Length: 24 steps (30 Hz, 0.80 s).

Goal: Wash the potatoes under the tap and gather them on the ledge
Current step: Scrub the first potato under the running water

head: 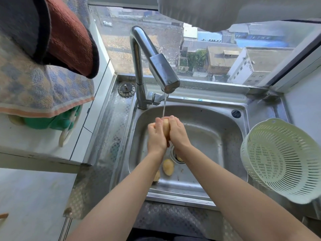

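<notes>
A yellow potato (166, 128) is pressed between my left hand (156, 136) and my right hand (177, 132), held upright over the steel sink (217, 136). A thin stream of water from the chrome tap (156, 65) lands on its top. On the sink floor lies another potato (168, 166), beside the drain. A second one (156, 176) peeks out from under my left forearm. A third (179, 159) shows partly at the drain, under my right forearm.
A pale green plastic colander (278, 160) leans on the sink's right rim. A drain strainer (126, 90) rests on the steel ledge (111, 122) left of the tap. Towels (43, 66) hang at the upper left. A window runs behind the sink.
</notes>
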Tool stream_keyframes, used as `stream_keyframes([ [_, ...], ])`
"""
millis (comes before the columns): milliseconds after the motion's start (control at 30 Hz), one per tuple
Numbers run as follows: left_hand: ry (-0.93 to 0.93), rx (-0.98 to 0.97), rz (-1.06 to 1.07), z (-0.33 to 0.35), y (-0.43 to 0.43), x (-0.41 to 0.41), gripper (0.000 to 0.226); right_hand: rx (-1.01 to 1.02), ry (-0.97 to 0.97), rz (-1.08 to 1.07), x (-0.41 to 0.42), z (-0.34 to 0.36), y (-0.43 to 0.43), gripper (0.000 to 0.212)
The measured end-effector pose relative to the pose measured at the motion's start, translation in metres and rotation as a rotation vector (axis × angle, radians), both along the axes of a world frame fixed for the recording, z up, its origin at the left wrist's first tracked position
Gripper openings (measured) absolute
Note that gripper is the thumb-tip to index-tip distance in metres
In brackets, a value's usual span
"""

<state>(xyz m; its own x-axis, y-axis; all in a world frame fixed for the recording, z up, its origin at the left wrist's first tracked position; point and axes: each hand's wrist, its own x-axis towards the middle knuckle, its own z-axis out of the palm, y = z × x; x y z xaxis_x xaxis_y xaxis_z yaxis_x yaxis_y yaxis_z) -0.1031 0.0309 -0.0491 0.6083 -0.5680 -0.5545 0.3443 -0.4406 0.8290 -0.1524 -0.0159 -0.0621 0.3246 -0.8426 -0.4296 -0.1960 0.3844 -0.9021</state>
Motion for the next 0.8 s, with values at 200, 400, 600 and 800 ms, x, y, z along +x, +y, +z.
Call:
stream_keyframes([
  [200,-0.134,-0.045,-0.021,0.009,-0.013,0.002,0.044,0.345,-0.21,-0.076,-0.001,0.007,0.002,0.049],
  [400,-0.139,-0.102,-0.326,0.013,0.0,-0.005,0.053,0.408,-0.355,-0.197,0.001,0.003,0.005,0.054],
  [600,0.027,-0.177,-0.263,0.011,0.013,0.003,0.048,0.279,-0.401,0.051,-0.004,0.004,-0.006,0.029],
  [800,0.031,-0.224,-0.348,0.005,0.013,0.012,0.048,0.135,-0.313,0.208,-0.019,-0.002,-0.014,0.036],
])
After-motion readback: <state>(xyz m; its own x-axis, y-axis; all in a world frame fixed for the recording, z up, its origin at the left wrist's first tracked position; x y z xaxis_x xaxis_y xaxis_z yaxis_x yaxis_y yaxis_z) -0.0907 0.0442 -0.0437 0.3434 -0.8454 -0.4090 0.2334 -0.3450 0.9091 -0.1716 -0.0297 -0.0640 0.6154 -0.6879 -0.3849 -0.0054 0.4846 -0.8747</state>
